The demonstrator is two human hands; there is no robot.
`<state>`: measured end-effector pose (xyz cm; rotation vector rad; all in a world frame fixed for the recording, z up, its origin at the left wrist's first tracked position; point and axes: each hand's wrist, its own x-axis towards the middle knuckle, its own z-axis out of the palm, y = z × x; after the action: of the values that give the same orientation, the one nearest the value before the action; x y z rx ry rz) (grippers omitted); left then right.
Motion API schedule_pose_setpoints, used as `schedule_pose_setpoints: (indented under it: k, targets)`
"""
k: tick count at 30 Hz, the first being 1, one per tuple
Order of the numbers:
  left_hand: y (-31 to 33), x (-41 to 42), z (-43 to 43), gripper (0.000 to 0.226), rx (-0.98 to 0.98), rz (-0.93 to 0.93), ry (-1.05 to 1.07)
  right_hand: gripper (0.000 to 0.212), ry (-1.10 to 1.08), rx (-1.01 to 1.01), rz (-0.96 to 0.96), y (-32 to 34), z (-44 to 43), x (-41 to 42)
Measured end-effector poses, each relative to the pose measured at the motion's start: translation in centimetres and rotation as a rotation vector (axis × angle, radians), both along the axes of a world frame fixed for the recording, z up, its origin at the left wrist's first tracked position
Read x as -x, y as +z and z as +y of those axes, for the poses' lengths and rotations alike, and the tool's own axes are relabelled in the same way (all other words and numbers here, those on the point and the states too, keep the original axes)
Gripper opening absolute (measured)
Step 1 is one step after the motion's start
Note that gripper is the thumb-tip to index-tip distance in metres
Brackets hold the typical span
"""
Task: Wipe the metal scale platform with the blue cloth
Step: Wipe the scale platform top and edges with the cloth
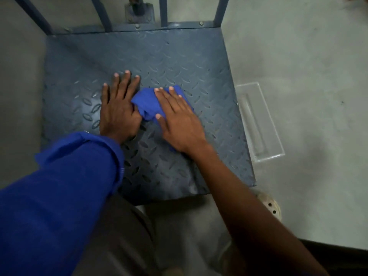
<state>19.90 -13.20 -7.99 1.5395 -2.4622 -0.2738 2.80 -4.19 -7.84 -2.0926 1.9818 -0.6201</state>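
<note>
The metal scale platform (179,56) is a dark grey tread plate on the floor, filling the middle of the head view. A crumpled blue cloth (148,105) lies on its centre. My right hand (179,120) presses flat on the cloth, fingers spread and pointing up-left, covering its right part. My left hand (117,108) lies flat on the plate just left of the cloth, its thumb side touching the cloth's edge. A blue sleeve covers my left forearm.
Blue-grey upright bars (105,14) and a bolted post base (139,12) rise at the platform's far edge. A clear plastic tray (258,120) lies on the concrete floor right of the platform. A round perforated foot (270,206) shows near the front right corner.
</note>
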Motion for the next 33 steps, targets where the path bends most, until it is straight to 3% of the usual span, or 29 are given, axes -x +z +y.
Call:
schedule_pose_setpoints:
  k: [2, 6, 10, 11, 15, 16, 19, 21, 25, 26, 27, 31, 33]
  targets:
    - [0.1, 0.1, 0.2, 0.066, 0.009, -0.016, 0.025, 0.059, -0.039, 0.015, 0.011, -0.4, -0.9, 2.8]
    - [0.1, 0.6, 0.0, 0.064, -0.007, -0.04, 0.071, 0.065, -0.389, -0.034, -0.021, 0.2, -5.2, 6.2]
    - [-0.1, 0.5, -0.3, 0.067, 0.011, -0.075, 0.117, 0.066, -0.009, 0.007, 0.11, 0.2, -7.7, 2.6]
    - [-0.1, 0.6, -0.3, 0.068, 0.008, -0.079, 0.116, 0.067, -0.014, 0.02, 0.117, 0.1, -8.5, 3.5]
    - [-0.1, 0.7, -0.2, 0.069, -0.006, -0.068, 0.11, 0.073, -0.595, -0.115, 0.044, 0.9, -12.1, 8.1]
    - [-0.1, 0.6, -0.2, 0.069, -0.003, -0.069, 0.111, 0.073, -0.572, -0.132, 0.046, 1.1, -12.6, 7.1]
    - [-0.3, 0.8, -0.4, 0.068, 0.002, -0.085, 0.113, 0.071, -0.099, -0.058, 0.079, 1.3, -12.3, 3.1]
    - [-0.2, 0.9, -0.8, 0.068, -0.002, -0.099, 0.108, 0.068, -0.023, -0.036, 0.072, 0.9, -12.4, 4.1]
    - [-0.7, 2.2, -3.0, 0.068, 0.012, -0.128, 0.115, 0.067, -0.641, -0.132, -0.054, 1.2, -13.7, 9.2]
    - [-0.8, 2.7, -3.6, 0.067, 0.013, -0.132, 0.13, 0.068, -0.712, -0.157, -0.05, 1.3, -14.0, 8.7]
    - [-0.7, 3.2, -4.1, 0.068, 0.01, -0.139, 0.141, 0.069, -0.684, -0.148, -0.038, 1.6, -14.2, 7.2]
    - [-0.5, 4.0, -5.0, 0.068, 0.002, -0.162, 0.16, 0.066, -0.2, -0.052, -0.004, 1.3, -14.0, 1.8]
    - [-0.3, 4.0, -4.9, 0.069, -0.009, -0.173, 0.157, 0.065, -0.217, -0.035, -0.007, 1.3, -13.5, 3.8]
